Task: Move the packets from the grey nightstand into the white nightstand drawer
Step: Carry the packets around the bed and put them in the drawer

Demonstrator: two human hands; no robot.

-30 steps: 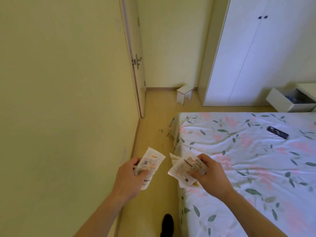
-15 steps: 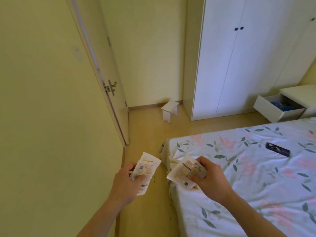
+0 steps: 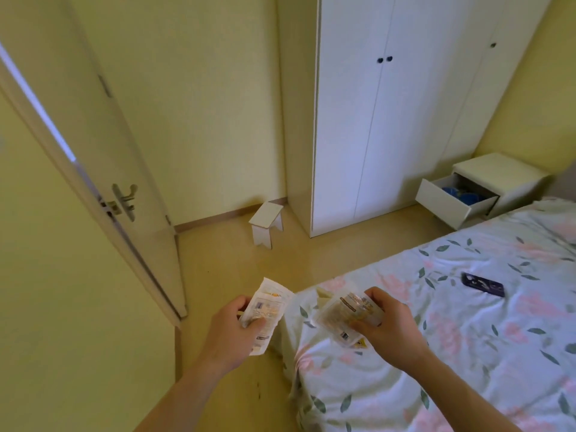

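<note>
Clear-and-white film packets, thin, light, floppy, likely slippery: best pinched across the flat face. Left hand pinches one between thumb and fingers; right hand grips several packets over the bed corner. White nightstand drawer stands open, well apart.

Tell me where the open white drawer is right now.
The drawer is far right in the head view, pulled out of the white nightstand, between wardrobe and bed.
</note>
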